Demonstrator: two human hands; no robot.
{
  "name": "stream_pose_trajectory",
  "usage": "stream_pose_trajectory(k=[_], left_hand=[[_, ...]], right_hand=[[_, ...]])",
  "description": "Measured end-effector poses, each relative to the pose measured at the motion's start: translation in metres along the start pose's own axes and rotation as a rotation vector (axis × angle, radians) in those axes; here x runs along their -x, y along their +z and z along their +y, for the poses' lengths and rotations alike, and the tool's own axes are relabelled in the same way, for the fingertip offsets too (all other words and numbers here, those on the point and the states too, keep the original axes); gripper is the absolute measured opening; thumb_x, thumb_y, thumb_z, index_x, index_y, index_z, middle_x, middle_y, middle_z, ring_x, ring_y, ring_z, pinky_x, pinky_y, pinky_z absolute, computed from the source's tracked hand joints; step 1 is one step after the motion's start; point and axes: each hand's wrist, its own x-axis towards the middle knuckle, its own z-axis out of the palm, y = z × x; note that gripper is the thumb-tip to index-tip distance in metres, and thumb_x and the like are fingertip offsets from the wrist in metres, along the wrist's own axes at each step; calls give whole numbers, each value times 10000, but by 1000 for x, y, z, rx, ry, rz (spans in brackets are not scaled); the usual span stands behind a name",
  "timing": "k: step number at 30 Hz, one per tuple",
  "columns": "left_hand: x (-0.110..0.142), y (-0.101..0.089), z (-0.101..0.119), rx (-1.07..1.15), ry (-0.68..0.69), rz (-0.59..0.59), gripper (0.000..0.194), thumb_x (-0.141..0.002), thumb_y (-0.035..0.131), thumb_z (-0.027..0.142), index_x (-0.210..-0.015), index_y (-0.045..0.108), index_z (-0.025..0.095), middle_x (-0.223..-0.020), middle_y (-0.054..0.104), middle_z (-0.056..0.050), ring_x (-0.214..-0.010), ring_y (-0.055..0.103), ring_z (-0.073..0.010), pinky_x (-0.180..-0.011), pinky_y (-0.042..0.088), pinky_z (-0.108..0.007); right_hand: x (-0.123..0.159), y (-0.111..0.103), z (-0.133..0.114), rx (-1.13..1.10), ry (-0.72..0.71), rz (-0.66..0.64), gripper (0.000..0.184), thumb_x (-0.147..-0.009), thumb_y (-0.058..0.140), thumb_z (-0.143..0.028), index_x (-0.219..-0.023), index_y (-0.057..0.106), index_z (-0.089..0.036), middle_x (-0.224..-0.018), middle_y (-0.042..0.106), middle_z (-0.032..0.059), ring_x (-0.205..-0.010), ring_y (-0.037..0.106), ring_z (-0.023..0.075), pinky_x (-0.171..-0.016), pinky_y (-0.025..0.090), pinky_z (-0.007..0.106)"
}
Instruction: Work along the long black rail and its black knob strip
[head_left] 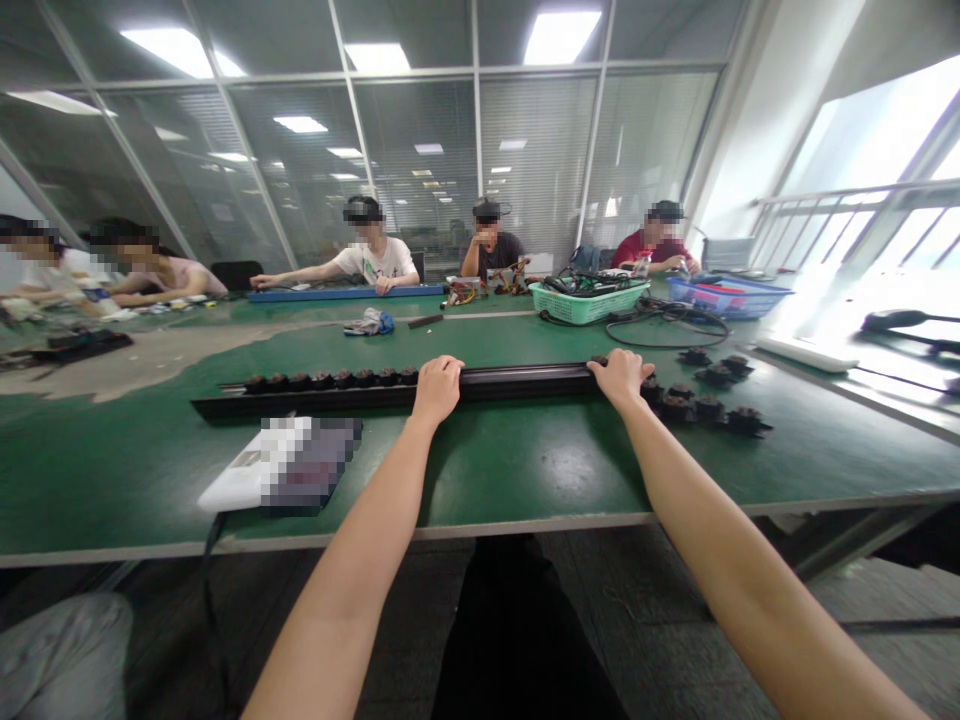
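Note:
A long black rail with a channel along its top lies across the green table in front of me. Several dark round parts sit in a row in its left half. My left hand is closed over the rail near its middle, just right of that row. At the rail's right end my right hand grips it, the thumb pointing left. A small dark piece shows by that thumb; I cannot make out its kind. More loose dark parts lie on the table to the right of my right hand.
A white and dark flat item lies front left. Farther back are a crumpled blue-grey cloth, a green basket of cables, a blue basket and a looped black cable. Several people sit across the green table.

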Motion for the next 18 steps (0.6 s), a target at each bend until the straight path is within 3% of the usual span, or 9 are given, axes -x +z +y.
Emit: stream_pose_trajectory(k=[18], left_hand=[[0, 1, -1, 18, 17, 28, 360, -1028, 395, 187, -1140, 736, 212, -1223, 725, -129, -1162, 658, -289, -1087, 481, -489]], right_hand=[[-3, 6, 4, -20, 17, 42, 404, -998, 537, -470, -1080, 712, -115, -1177, 659, 247, -1171, 504, 396, -990, 318, 512]])
